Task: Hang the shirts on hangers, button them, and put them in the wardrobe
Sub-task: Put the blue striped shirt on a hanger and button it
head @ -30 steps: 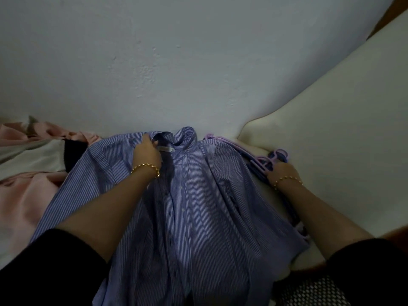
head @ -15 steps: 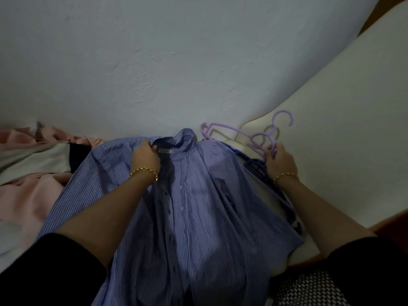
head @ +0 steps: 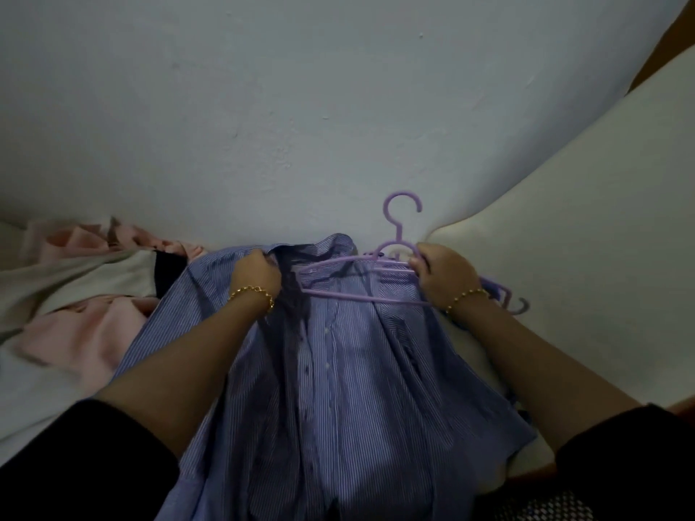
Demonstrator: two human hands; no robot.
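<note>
A blue striped shirt (head: 338,370) lies spread front-up on the bed, collar toward the wall. My left hand (head: 255,272) grips the shirt's left collar edge and holds it up. My right hand (head: 440,272) grips a purple plastic hanger (head: 361,280) by its right shoulder. The hanger hovers over the collar, hook pointing up against the wall. More purple hangers (head: 507,298) lie behind my right wrist, partly hidden.
Pink clothing (head: 75,325) and a white garment (head: 75,276) are piled on the left of the bed. A pale wall (head: 301,126) stands close behind the shirt. A cream cushion or mattress (head: 583,238) slopes up on the right.
My right hand lifted one purple hanger out of the pile on the right and brought it left over the shirt's collar. My left hand stayed gripping the collar.
</note>
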